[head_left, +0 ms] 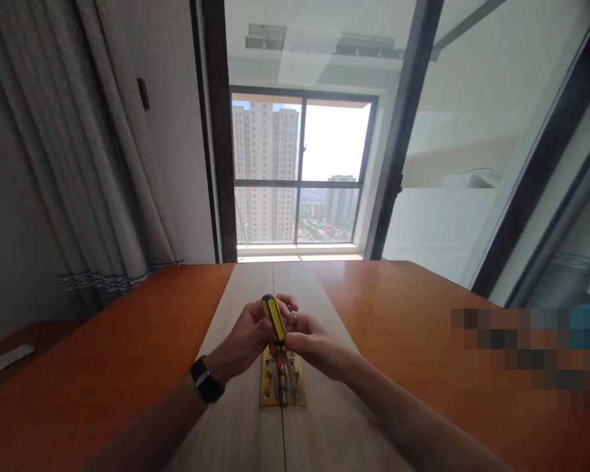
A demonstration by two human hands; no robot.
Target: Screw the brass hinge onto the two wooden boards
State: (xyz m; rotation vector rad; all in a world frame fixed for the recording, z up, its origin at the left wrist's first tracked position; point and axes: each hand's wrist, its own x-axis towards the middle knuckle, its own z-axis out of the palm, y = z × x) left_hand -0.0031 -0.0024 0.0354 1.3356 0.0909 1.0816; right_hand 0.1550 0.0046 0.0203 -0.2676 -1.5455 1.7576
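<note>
A screwdriver (276, 321) with a yellow and black handle is between my two hands, handle end up and tilted. My left hand (250, 329), with a dark watch at its wrist, is closed with thumb and fingers on the handle. My right hand (316, 342), a ring on one finger, is closed around the lower end of the handle. The thin shaft points down over a brass butt hinge (265, 395). That hinge lies opened flat across the seam of two pale wooden boards (236, 419), with screws in some holes. My fingers hide its far end.
The boards lie lengthwise on an orange-brown wooden table (128, 367). A grey curtain (78, 144) hangs at the left, with a pale strip (7, 360) below it. Behind the table stand dark-framed glass doors (393, 164) and a window. A patch at the right is pixelated.
</note>
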